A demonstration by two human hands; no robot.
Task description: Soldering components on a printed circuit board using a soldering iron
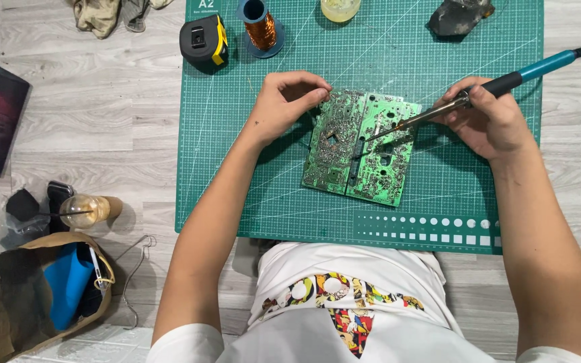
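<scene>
A green circuit board [361, 148] lies solder side up on a green cutting mat [237, 168]. My left hand [287, 101] grips the board's upper left edge with curled fingers. My right hand [489, 117] holds a soldering iron [499, 84] with a blue and black handle. Its metal tip reaches down-left and touches the middle of the board.
At the mat's far edge stand a black and yellow tape measure [203, 40], a spool of copper wire [261, 28], a small jar [339, 8] and a dark lump [458, 17]. On the wooden floor at left are a glass jar [87, 210] and an open bag [42, 292].
</scene>
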